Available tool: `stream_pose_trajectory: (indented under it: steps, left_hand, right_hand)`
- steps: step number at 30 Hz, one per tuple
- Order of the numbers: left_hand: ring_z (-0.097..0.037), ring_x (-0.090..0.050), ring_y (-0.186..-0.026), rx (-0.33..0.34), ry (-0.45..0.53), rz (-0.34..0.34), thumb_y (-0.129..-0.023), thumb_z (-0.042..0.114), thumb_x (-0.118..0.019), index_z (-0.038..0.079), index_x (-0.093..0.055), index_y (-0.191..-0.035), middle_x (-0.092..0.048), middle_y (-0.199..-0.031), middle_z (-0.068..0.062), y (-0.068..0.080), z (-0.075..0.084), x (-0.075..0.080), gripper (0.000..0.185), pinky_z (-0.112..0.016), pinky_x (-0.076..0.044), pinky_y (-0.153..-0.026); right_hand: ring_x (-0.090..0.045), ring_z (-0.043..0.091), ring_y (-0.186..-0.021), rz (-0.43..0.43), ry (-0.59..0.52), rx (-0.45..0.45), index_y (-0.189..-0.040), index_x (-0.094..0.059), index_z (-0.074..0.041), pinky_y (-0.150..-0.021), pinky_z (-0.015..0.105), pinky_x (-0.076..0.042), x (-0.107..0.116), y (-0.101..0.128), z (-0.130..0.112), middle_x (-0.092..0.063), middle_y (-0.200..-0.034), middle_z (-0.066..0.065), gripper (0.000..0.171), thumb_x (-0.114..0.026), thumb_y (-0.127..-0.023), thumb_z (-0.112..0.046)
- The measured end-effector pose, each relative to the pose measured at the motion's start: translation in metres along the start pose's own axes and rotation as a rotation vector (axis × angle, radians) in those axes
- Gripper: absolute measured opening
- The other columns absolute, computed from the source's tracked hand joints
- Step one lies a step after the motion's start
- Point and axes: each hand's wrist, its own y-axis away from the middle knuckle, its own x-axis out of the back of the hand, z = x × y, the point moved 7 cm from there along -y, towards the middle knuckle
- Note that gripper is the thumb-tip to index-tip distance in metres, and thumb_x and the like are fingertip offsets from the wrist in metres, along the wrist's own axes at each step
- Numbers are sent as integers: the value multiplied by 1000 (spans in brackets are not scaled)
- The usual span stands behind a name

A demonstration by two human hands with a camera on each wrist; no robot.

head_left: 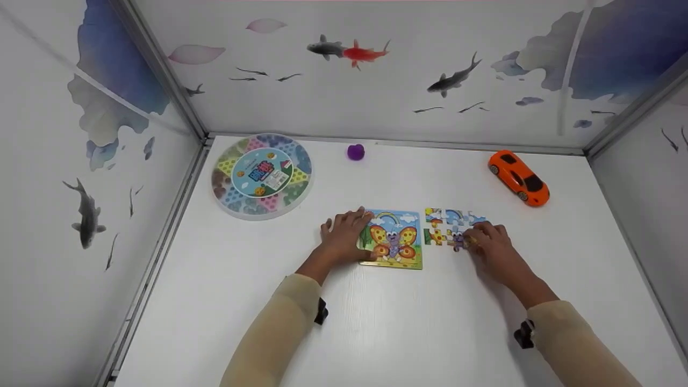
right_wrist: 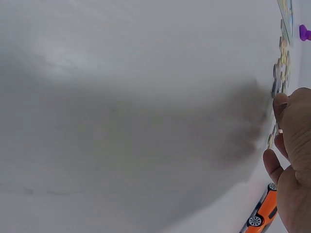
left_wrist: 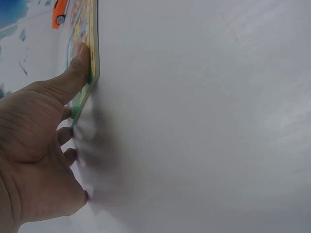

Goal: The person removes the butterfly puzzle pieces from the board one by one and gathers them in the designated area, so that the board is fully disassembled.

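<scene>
Pinching a loose puzzle piece (head_left: 460, 241), the right hand (head_left: 492, 248) works the scattered pieces (head_left: 449, 226) at three o'clock of the butterfly puzzle board (head_left: 394, 239) — left hand (head_left: 344, 236) flat, fingers pressing the board's nine o'clock edge. Best keep that board pinned and match the piece's picture first — then lower it level.

White table (head_left: 408, 333) enclosed by walls (head_left: 376, 80) painted with fish.

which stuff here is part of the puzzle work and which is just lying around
In use: butterfly puzzle board, held steady by the left hand; loose puzzle pieces, worked by the right hand.

Lying about: round game box, purple ball, orange toy car.
</scene>
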Motion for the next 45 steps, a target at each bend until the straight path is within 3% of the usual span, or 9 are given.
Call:
stream_pose_trajectory:
  steps: [14,22,32,45]
  left_hand:
    - [-35,-22,-169,-11,0,9,-94,59,-84,32,-29,-177,-17,-187,2,0,-1,0,103,-74,-17,-132]
    - [-35,-22,-169,-4,-16,12,-94,59,-84,32,-27,-177,-17,-188,2,-1,-1,0,104,-72,-18,-132]
    - [-33,-18,-171,-3,23,-10,-95,58,-84,32,-25,-178,-15,-188,4,1,0,0,105,-73,-14,-133]
    - [-34,-19,-170,4,12,-12,-94,59,-85,33,-26,-178,-15,-188,4,-1,-1,-1,106,-72,-15,-133]
  right_hand:
    - [-44,46,-134,-21,-4,-31,-144,-64,-9,-114,69,-52,4,7,19,-51,-147,23,40,-68,-106,2]
    - [-49,43,-128,12,23,-3,-144,-66,-9,-110,66,-55,7,7,18,-51,-141,24,41,-70,-105,2]
    - [-51,43,-128,18,70,-31,-143,-68,-8,-113,65,-54,6,7,16,-57,-138,21,37,-69,-107,-2]
    - [-51,41,-128,0,48,-12,-143,-69,-8,-114,65,-53,5,6,15,-59,-138,20,36,-68,-108,-1]
